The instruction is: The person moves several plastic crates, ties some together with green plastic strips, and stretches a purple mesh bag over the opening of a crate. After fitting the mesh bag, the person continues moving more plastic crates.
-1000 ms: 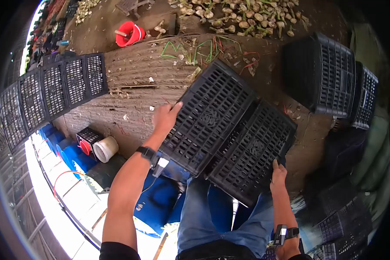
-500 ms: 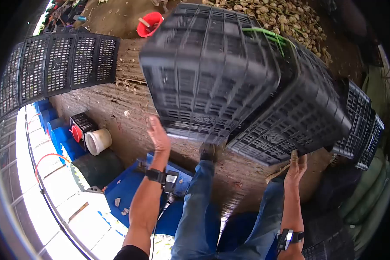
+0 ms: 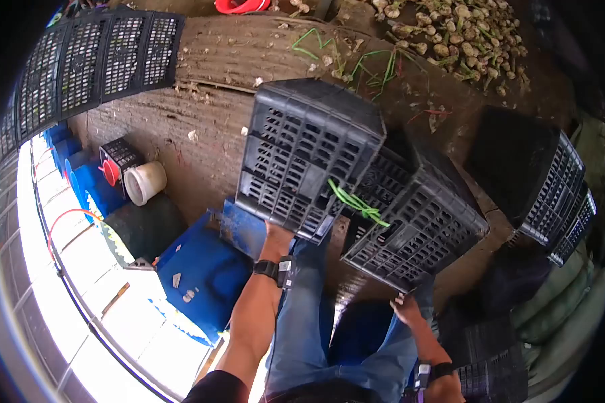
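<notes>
Two black plastic crates, a left crate (image 3: 301, 158) and a right crate (image 3: 420, 225), are tilted in front of my legs. A green strap (image 3: 357, 203) joins them across the gap. My left hand (image 3: 279, 236) grips the left crate at its lower edge, with the fingers hidden behind it. At the bottom corner of the right crate, my right hand (image 3: 407, 310) has its fingers curled in at the rim.
Piled bulbs, apparently garlic, (image 3: 467, 40) lie at the back right, near loose green straps (image 3: 383, 70). More black crates stand right (image 3: 551, 195) and far left (image 3: 81, 67). A white bucket (image 3: 146, 183) and a blue bin (image 3: 202, 282) are on my left.
Both crates have come down and closer to me, and the green strap between them now faces me. My left hand went from open beside the left crate to its lower edge; my right hand moved lower.
</notes>
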The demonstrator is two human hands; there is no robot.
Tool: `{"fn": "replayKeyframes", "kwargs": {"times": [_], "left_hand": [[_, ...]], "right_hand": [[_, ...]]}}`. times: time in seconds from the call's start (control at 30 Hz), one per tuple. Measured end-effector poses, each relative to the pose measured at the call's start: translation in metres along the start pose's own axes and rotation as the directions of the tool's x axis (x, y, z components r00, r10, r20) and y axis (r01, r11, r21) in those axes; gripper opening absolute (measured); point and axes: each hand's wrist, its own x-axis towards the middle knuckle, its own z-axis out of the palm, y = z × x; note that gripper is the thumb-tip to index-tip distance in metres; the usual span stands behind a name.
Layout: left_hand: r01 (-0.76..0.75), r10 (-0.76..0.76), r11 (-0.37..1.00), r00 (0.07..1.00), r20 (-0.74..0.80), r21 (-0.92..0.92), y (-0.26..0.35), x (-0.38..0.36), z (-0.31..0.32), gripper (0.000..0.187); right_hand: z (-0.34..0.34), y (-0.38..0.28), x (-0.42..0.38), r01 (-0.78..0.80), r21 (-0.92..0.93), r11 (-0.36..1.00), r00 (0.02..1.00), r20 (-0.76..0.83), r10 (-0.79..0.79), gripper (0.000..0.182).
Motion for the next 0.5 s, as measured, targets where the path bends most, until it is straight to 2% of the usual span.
{"fn": "replayKeyframes", "kwargs": {"times": [0.03,0.07,0.1,0.13,0.17,0.23,0.27,0.3,0.33,0.37,0.43,0.5], "left_hand": [[-0.21,0.224,0.914,0.974,-0.003,0.347,-0.015,0.0,-0.014,0.041],[-0.324,0.437,0.673,0.899,-0.005,0.665,-0.031,0.001,-0.028,0.036],[-0.123,0.311,0.788,0.925,-0.217,0.604,-0.035,-0.023,0.002,0.034],[0.061,0.166,0.876,0.894,-0.416,0.479,-0.04,-0.048,0.038,0.032],[0.066,0.158,0.878,0.894,-0.419,0.474,-0.044,-0.066,0.058,0.032],[0.228,0.152,0.51,0.925,-0.348,0.829,-0.05,-0.097,0.105,0.025],[0.222,0.15,0.517,0.927,-0.343,0.826,-0.052,-0.108,0.132,0.025],[0.151,0.15,0.475,0.957,-0.248,0.867,-0.054,-0.119,0.159,0.028],[0.075,0.148,0.428,0.977,-0.152,0.9,-0.057,-0.126,0.18,0.033],[0.067,0.153,0.431,0.977,-0.146,0.9,-0.06,-0.124,0.195,0.033],[-0.175,0.156,0.507,0.982,0.11,0.844,-0.074,-0.111,0.228,0.036],[-0.162,0.056,0.44,0.987,0.153,0.883,-0.083,-0.103,0.26,0.041]], "right_hand": [[-0.013,-0.04,-0.024,-0.091,0.122,0.988,0.995,0.044,0.087,0.024],[-0.032,-0.094,-0.05,-0.19,0.24,0.952,0.981,0.088,0.173,0.023],[-0.052,-0.149,-0.076,-0.287,0.343,0.894,0.957,0.131,0.257,0.022],[-0.064,-0.186,-0.081,-0.226,0.364,0.904,0.974,0.088,0.208,0.022],[-0.075,-0.222,-0.087,-0.162,0.381,0.91,0.987,0.044,0.158,0.022],[-0.104,-0.279,-0.074,0.071,0.414,0.907,0.987,-0.158,-0.005,0.02],[-0.119,-0.303,-0.062,0.167,0.403,0.9,0.963,-0.261,-0.062,0.02],[-0.133,-0.323,-0.049,0.298,0.419,0.858,0.906,-0.406,-0.117,0.02],[-0.153,-0.347,-0.038,0.344,0.374,0.861,0.865,-0.483,-0.136,0.022],[-0.163,-0.355,-0.017,0.385,0.423,0.82,0.828,-0.55,-0.106,0.024],[-0.198,-0.38,-0.002,0.386,0.277,0.88,0.77,-0.622,-0.142,0.027],[-0.21,-0.379,0.017,0.402,0.18,0.898,0.711,-0.679,-0.183,0.026]]}}
